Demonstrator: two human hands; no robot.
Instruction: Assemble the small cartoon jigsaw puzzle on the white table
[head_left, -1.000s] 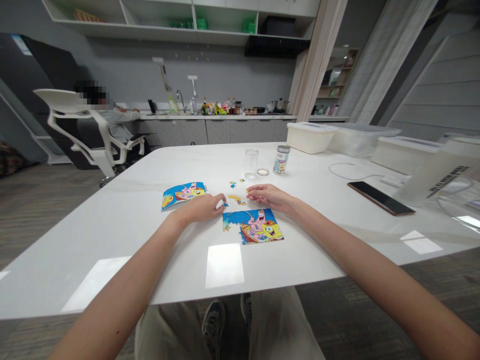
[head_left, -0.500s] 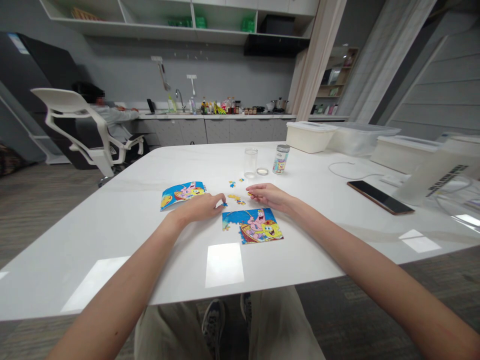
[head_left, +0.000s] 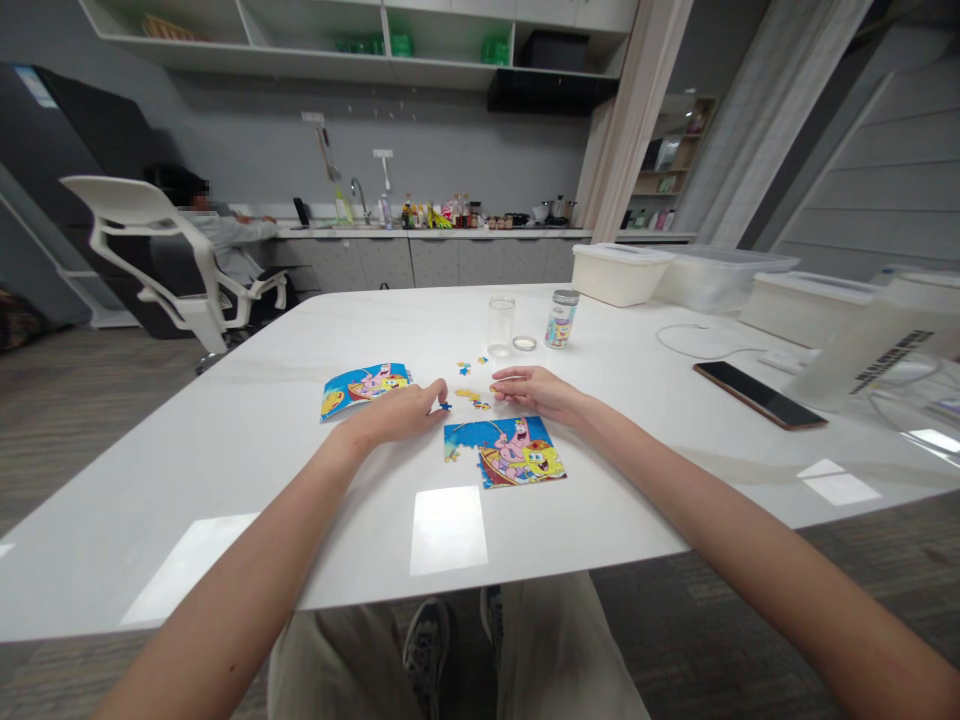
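A partly assembled cartoon puzzle (head_left: 521, 452) lies on the white table, its lower left part open. Above its left corner, my left hand (head_left: 411, 410) pinches a small blue puzzle piece (head_left: 445, 406). My right hand (head_left: 536, 390) is above the puzzle's right part, thumb and fingers closed on a small yellowish piece (head_left: 493, 389). Between the hands lie several loose yellow pieces (head_left: 472, 398), with a few more pieces (head_left: 464, 368) farther back. A curved picture sheet (head_left: 358, 388) with the same cartoon sits left, partly behind my left hand.
Behind the pieces stand a clear jar (head_left: 501, 326), a lid (head_left: 524, 343) and a labelled jar (head_left: 560, 320). A phone (head_left: 760, 394), cable and plastic boxes (head_left: 621, 275) are at the right. A person (head_left: 232, 240) sits beyond the table's left side.
Both hands have barely moved. The blue piece in my left hand and the piece at my right fingertips have shifted slightly left and are turned a little differently.
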